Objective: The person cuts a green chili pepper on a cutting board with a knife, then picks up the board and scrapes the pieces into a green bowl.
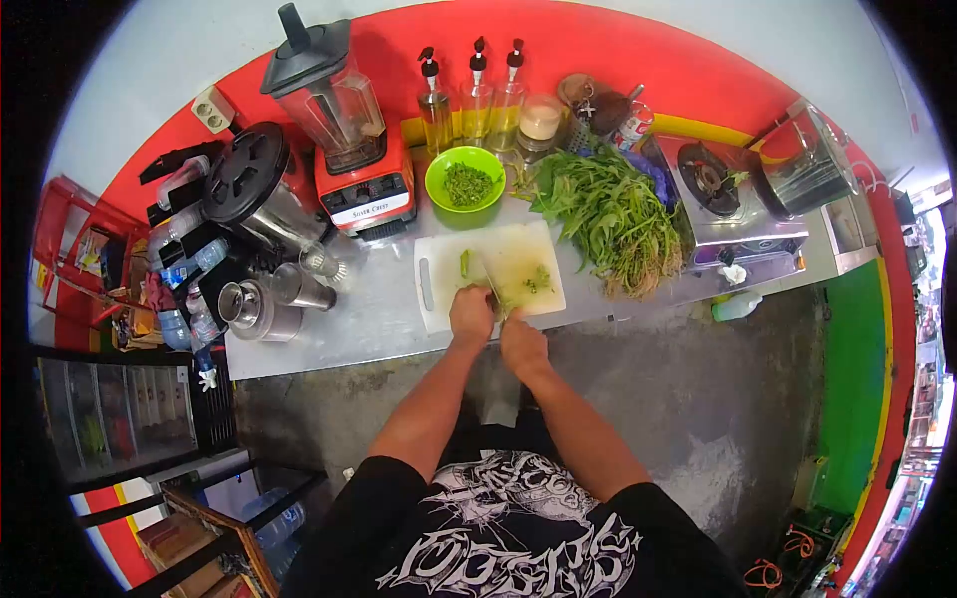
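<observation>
A white cutting board (445, 249) lies on the metal table, with chopped greens (539, 279) on its right part and a small green piece (465, 263) on its left part. My left hand (472, 316) is closed at the board's front edge round what looks like a knife's handle; the thin blade is hard to make out. Close beside it on the right, my right hand (524, 346) is closed, its fingertips pinching some green stems (505, 307). Behind the board sits a lime-green bowl (465, 203) of cut greens. A large leafy bunch (618, 214) lies right of the board.
A red blender (365, 189), a steel container with a black lid (261, 189) and steel cups (302, 287) stand on the left. Pump bottles (477, 105) and a jar (539, 122) line the back. A gas stove (743, 214) with a steel pot (809, 164) is at the right.
</observation>
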`<move>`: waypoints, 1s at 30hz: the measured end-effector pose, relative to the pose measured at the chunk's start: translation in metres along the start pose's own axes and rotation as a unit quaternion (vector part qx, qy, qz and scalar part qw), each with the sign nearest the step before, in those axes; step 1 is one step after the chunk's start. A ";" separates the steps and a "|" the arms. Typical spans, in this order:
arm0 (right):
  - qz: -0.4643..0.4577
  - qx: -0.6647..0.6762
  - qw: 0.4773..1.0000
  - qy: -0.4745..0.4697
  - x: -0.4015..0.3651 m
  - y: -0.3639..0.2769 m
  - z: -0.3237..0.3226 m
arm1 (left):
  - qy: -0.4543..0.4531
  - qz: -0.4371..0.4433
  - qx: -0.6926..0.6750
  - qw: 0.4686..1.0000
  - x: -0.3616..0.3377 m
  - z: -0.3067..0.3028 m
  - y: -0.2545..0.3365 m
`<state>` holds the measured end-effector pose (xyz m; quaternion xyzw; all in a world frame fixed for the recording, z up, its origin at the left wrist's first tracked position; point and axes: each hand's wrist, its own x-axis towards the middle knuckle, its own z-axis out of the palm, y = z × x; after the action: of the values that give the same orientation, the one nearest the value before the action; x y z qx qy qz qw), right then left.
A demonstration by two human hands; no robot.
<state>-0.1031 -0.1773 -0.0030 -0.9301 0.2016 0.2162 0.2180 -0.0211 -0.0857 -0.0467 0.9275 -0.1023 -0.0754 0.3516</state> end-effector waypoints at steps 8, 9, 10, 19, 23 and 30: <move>0.052 0.035 0.998 0.020 -0.001 -0.005 0.018 | 0.043 0.119 -0.005 0.992 -0.013 0.001 -0.014; 0.066 0.037 0.996 0.044 -0.002 -0.006 0.022 | 0.058 0.116 -0.028 0.991 -0.013 0.001 -0.014; 0.065 0.037 0.996 0.040 0.001 -0.004 0.023 | 0.057 0.113 -0.027 0.992 -0.011 0.001 -0.014; -0.013 0.051 0.998 -0.029 0.009 -0.003 -0.008 | 0.001 0.037 -0.001 0.999 0.007 0.005 -0.017; 0.010 0.083 0.996 -0.023 0.018 0.001 0.004 | 0.010 0.027 0.002 1.000 -0.002 0.000 -0.010; -0.030 0.050 0.998 -0.021 0.011 0.003 0.005 | 0.060 0.081 -0.006 0.995 -0.009 0.003 -0.010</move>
<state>-0.0966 -0.1803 -0.0130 -0.9189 0.1791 0.2188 0.2751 -0.0292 -0.0785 -0.0549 0.9168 -0.1556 0.0085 0.3676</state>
